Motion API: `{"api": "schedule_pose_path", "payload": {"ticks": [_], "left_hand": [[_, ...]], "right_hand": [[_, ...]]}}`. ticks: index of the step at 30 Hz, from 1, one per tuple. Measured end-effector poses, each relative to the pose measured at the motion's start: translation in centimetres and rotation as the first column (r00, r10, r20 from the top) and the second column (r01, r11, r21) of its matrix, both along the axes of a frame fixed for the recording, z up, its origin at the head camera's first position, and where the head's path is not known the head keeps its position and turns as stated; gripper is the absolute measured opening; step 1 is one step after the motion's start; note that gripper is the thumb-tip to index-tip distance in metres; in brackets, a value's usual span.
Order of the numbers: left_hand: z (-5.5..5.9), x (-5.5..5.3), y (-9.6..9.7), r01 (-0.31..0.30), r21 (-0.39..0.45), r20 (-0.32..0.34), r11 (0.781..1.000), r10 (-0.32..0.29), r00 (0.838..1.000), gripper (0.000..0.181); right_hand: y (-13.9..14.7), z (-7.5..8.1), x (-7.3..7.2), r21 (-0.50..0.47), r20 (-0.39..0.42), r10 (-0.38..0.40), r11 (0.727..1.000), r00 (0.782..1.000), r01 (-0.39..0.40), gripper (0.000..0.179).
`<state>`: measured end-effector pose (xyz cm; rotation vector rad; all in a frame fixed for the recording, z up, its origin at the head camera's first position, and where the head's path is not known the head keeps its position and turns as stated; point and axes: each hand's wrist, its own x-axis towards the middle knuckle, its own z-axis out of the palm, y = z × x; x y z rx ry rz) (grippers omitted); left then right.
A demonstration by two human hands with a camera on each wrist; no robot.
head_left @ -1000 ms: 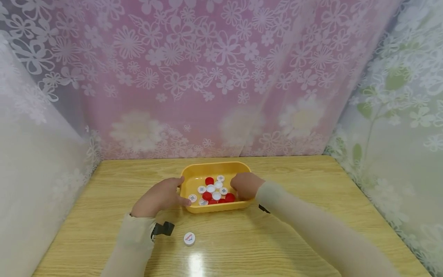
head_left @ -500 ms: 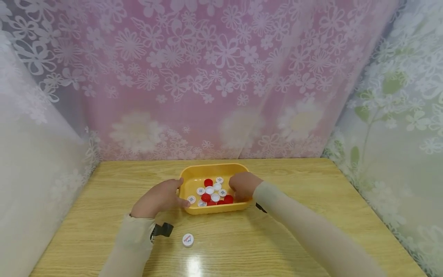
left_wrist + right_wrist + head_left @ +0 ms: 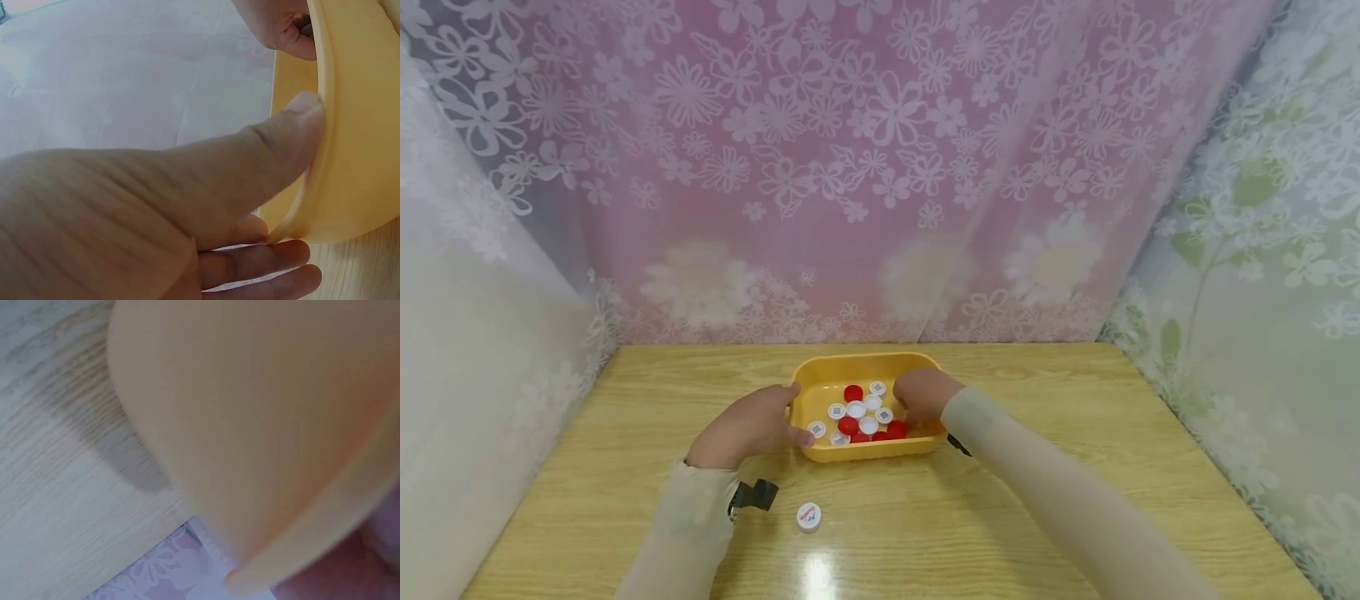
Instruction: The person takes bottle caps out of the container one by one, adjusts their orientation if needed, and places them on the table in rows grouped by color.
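Note:
A yellow plastic tray (image 3: 872,451) stands on the table, with red bottle caps (image 3: 853,393) and white bottle caps (image 3: 856,409) spread over its floor. At the tray's left end, my left hand (image 3: 748,425) holds the rim, thumb at the near corner and a finger at the far one. In the left wrist view the thumb (image 3: 275,137) presses on the rim edge. My right hand (image 3: 928,398) reaches over the right end, down beside the caps. Its fingertips are hidden, so I cannot tell whether it grips a cap. The right wrist view is mostly filled by the tray's outer wall (image 3: 237,425).
One white bottle cap with a printed mark (image 3: 808,517) lies on the wooden table (image 3: 1037,375) in front of the tray. A pink flowered curtain (image 3: 820,208) hangs behind the table's far edge, with pale curtains at both sides.
My right hand has shifted slightly left inside the tray. The left hand, the tray and the caps stay about where they were.

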<state>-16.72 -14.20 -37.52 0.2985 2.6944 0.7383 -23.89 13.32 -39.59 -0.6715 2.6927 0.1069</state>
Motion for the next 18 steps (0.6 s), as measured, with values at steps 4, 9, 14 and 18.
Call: {"api": "schedule_pose_path", "payload": {"ticks": [4,9,14,18], "left_hand": [[0.3,0.13,0.11,-0.004,0.005,0.005,1.0,0.004,1.0,0.091],[0.14,0.26,-0.02,-0.024,0.009,0.012,1.0,0.024,1.0,0.09],[0.0,0.18,0.02,-0.023,0.006,0.013,1.0,0.023,1.0,0.089],[0.07,0.03,0.02,-0.016,-0.003,-0.002,1.0,0.016,1.0,0.088]], "right_hand": [[0.07,0.15,0.3,-0.012,-0.025,0.022,1.0,0.999,-0.022,0.023],[-0.13,0.06,0.57,-0.015,-0.066,0.057,0.998,0.996,-0.059,0.026],[-0.13,-0.16,0.71,0.013,-0.074,0.053,0.999,0.996,-0.053,0.024],[-0.2,-0.33,0.81,0.043,-0.122,0.083,0.996,0.989,-0.078,0.017]]}}
